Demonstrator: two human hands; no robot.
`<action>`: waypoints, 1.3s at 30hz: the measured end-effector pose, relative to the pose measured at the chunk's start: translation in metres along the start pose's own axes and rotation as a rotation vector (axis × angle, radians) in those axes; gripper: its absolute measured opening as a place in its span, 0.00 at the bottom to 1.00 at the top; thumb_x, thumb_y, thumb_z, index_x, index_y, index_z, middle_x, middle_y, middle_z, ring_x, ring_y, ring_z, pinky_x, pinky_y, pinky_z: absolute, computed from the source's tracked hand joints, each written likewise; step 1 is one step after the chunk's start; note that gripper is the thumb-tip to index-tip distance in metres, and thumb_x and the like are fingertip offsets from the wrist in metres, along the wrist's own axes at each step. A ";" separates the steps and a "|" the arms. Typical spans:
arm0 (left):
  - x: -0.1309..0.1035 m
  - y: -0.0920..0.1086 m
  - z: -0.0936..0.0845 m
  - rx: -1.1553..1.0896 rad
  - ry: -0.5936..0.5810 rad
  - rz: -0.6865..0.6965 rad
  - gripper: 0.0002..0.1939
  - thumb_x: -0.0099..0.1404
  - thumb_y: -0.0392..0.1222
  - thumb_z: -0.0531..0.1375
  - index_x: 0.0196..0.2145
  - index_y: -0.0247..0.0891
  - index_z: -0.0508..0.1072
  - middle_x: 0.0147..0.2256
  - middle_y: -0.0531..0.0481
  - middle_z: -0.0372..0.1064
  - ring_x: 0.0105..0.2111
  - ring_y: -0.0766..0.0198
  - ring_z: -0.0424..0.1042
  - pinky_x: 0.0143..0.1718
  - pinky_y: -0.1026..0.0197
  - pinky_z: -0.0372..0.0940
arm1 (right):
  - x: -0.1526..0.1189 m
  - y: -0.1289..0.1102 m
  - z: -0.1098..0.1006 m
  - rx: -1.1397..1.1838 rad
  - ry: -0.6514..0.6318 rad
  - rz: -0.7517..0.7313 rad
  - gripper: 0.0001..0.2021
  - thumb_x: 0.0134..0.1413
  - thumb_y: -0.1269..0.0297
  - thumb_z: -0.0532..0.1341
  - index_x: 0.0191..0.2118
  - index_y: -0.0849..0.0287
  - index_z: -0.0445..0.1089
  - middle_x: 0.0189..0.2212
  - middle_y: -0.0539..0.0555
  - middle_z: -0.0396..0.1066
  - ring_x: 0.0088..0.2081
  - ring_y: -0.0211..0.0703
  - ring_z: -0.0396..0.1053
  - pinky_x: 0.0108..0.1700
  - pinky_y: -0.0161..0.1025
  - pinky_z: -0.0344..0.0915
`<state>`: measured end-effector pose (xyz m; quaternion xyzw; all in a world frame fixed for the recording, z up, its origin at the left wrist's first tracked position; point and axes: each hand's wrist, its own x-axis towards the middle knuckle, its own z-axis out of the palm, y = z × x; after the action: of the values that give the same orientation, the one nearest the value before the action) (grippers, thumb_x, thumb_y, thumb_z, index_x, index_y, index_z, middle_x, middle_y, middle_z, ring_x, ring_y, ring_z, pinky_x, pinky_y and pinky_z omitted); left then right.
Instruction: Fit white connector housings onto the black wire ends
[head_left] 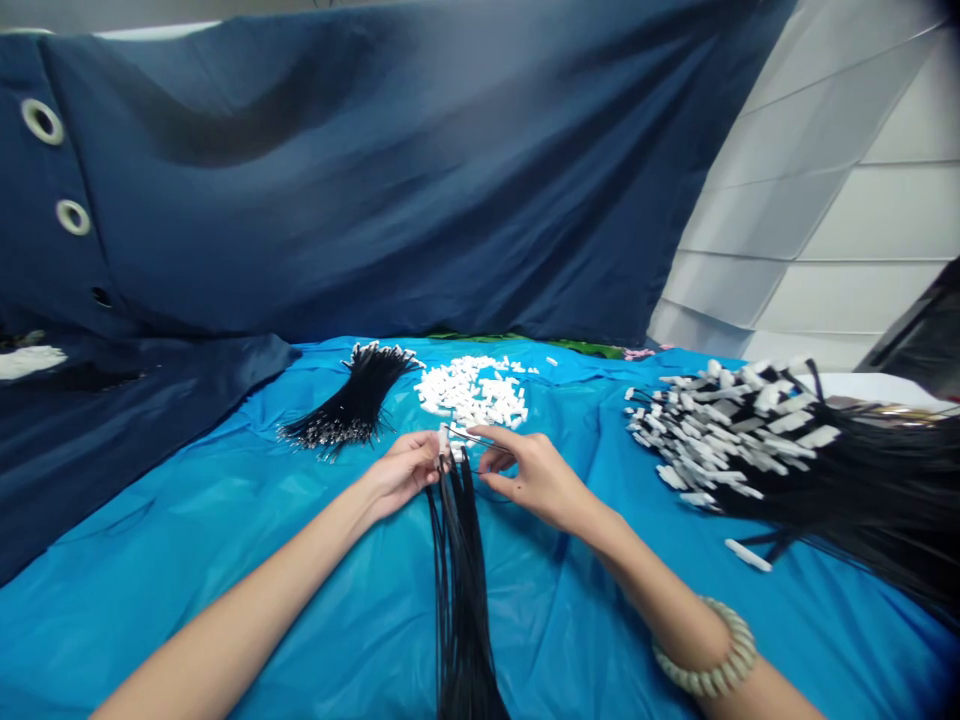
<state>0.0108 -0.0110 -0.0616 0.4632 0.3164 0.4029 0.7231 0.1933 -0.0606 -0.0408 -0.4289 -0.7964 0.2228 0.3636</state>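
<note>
My left hand [406, 472] pinches a small white connector [443, 440] near the middle of the view. Just right of it, my right hand [534, 473] has its thumb and fingers closed around a thin black wire [474, 436] whose end reaches toward the connector. Below the hands, a bundle of long black wires [465, 590] hangs down toward the bottom edge, with white pieces at its top. Behind the hands lies a pile of loose white connectors [472, 390]. The exact contact between wire and connector is too small to tell.
A bunch of short black wires [350, 400] with bare ends lies at the back left on the blue cover [315, 600]. On the right is a large heap of black cables with white connectors [720, 425]. A dark blue cloth [375, 180] hangs behind.
</note>
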 end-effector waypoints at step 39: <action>-0.009 0.000 0.021 -0.289 0.034 0.110 0.04 0.51 0.32 0.60 0.21 0.31 0.67 0.20 0.54 0.62 0.20 0.73 0.62 0.35 0.63 0.66 | -0.003 -0.002 0.017 -0.475 0.408 -0.381 0.25 0.49 0.68 0.56 0.54 0.55 0.53 0.48 0.56 0.60 0.51 0.48 0.54 0.50 0.48 0.56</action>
<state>0.0240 -0.0276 -0.0528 0.3640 0.2413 0.4912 0.7537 0.1805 -0.0655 -0.0513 -0.3809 -0.8025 -0.1302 0.4404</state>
